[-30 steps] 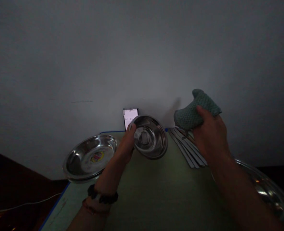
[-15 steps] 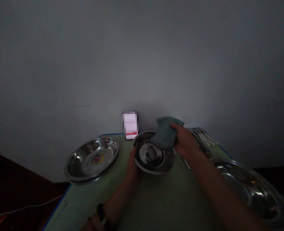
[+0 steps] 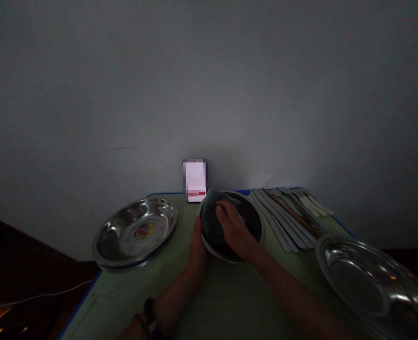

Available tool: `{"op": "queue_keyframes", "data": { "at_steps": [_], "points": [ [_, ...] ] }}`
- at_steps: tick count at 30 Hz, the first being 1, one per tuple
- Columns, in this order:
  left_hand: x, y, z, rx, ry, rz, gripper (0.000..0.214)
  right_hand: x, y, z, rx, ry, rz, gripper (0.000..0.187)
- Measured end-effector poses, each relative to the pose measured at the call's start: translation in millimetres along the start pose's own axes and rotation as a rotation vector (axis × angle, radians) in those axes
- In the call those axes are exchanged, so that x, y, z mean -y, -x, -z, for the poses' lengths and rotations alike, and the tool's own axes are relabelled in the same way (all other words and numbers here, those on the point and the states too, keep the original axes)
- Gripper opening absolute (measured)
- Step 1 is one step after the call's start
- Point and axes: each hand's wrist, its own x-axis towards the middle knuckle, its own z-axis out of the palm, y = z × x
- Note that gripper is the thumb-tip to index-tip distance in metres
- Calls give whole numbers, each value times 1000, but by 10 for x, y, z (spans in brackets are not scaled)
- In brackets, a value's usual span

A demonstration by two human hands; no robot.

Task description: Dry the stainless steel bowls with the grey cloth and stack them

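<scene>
A small steel bowl [image 3: 254, 218] sits on the green table, near its far edge. My left hand [image 3: 197, 248] grips the bowl's left rim. My right hand [image 3: 234, 230] is inside the bowl, fingers closed on a green cloth [image 3: 214, 208] and pressing it against the inner wall. The cloth shows only partly, at the bowl's upper left under my fingers.
A wide steel dish with a sticker [image 3: 135, 233] stands at the left. A larger steel dish [image 3: 371, 283] is at the right front. A row of knives and other cutlery [image 3: 288, 215] lies behind it. A lit phone [image 3: 195, 180] leans on the grey wall.
My right hand came down from the upper right with the cloth and went into the bowl. My left hand lowered the tilted bowl onto the table.
</scene>
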Motion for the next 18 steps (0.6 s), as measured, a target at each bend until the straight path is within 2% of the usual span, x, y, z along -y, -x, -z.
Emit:
{"op": "queue_keyframes", "data": {
  "at_steps": [2, 4, 9, 13, 18],
  "points": [
    [20, -9, 13, 1, -18, 7, 42, -47, -14, -15, -143, 75, 23, 51],
    [37, -17, 18, 23, -25, 22, 46, -68, -8, -32, -173, 148, 33, 57],
    [14, 20, -7, 99, -1, 16, 47, -12, 107, -162, 59, 141, 87, 68],
    [-4, 32, -8, 71, -32, -99, 44, 53, 199, -221, 199, 50, 79, 72],
    [15, 1, 22, 31, -36, -204, 42, 91, 237, -162, 355, 3, 87, 73]
  ]
}}
